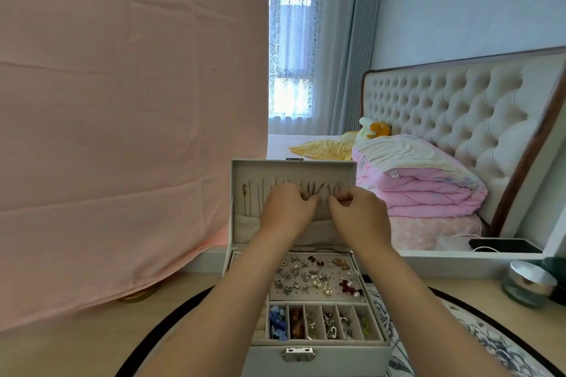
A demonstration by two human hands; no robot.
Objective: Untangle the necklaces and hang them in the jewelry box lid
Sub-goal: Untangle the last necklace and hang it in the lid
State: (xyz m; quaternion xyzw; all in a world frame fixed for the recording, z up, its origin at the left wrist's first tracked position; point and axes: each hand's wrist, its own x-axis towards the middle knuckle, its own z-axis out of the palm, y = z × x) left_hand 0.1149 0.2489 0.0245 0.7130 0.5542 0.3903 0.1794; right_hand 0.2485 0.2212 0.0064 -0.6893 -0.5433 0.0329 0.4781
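Note:
A white jewelry box (318, 349) stands open in front of me, its lid (245, 168) upright. Several thin necklaces (254, 196) hang in a row inside the lid, above a fabric pocket (245, 226). Both hands are raised in front of the lid's right half. My left hand (284, 211) has its fingers curled and pinches a necklace chain near the hooks. Close beside it, my right hand (361, 217) pinches the same fine chain. The chain between the fingertips is barely visible. The box's tray (318, 278) holds several earrings and small compartments of jewelry.
The box sits on a round patterned mat (477, 337) on a wooden tabletop (61, 343). A pink cloth (122, 101) hangs at the left. A glass jar with a metal lid (528, 283) stands at the right. A bed with folded quilts (422, 187) lies behind.

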